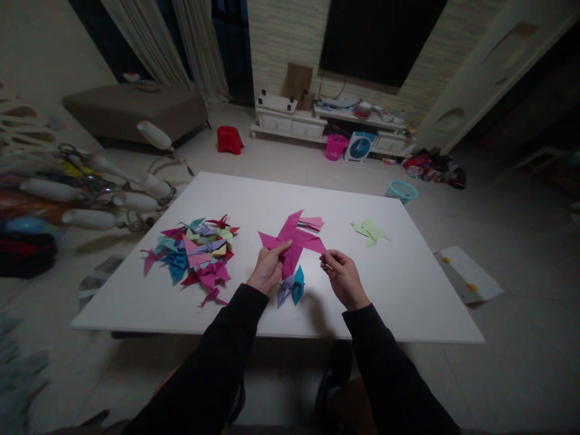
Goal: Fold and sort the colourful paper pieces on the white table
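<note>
My left hand point(268, 266) is closed on a magenta paper pinwheel point(292, 240), which it holds above the white table point(408, 290). My right hand point(342, 275) sits just right of it, fingers curled and pinched at the pinwheel's right tip. Under the pinwheel lie small blue and purple folded papers point(292, 289). A small stack of pink paper sheets point(312, 223) lies just behind the pinwheel.
A pile of several coloured origami pieces point(197, 257) lies on the table's left. A pale green folded piece point(370, 232) lies at the right. White lamp-like tubes point(113, 193) stand left of the table. On the floor beyond are a red stool point(229, 139) and baskets point(401, 190).
</note>
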`<state>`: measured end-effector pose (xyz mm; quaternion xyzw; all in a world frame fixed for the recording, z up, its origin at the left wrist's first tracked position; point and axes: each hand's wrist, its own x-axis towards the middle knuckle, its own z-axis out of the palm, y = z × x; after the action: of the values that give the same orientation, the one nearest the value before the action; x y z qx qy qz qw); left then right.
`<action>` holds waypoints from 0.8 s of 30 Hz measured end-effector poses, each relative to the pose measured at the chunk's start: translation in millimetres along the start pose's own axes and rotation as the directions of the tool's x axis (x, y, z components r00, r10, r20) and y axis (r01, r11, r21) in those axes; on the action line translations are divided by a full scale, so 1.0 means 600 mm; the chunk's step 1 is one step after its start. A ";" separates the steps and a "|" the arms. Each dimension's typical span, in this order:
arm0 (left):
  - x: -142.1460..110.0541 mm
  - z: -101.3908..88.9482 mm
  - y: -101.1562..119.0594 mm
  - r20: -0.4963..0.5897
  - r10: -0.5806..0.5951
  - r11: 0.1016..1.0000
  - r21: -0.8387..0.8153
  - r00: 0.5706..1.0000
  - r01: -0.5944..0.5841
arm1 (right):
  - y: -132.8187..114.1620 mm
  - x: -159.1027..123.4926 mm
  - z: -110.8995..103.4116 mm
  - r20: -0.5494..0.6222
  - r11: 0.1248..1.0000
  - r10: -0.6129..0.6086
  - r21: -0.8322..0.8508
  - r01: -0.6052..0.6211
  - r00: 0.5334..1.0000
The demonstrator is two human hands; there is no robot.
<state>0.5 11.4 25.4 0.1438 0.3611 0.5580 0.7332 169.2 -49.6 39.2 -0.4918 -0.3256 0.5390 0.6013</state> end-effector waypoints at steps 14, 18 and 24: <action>-0.011 0.006 -0.001 -0.017 -0.050 0.999 -0.009 0.999 0.050 | -0.003 -0.010 0.002 0.022 0.999 -0.027 0.039 0.026 0.999; -0.009 0.007 -0.001 -0.009 -0.057 0.998 -0.011 0.998 0.057 | -0.001 -0.008 0.002 0.044 0.999 -0.021 0.044 0.019 0.999; -0.006 0.005 0.001 -0.017 -0.066 0.998 0.006 0.998 0.067 | -0.003 -0.006 -0.001 0.005 0.999 0.010 0.047 -0.010 1.000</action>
<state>1.8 8.7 29.3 0.1293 0.3737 0.5333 0.7478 169.8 -53.2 41.2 -0.4779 -0.3117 0.5507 0.6092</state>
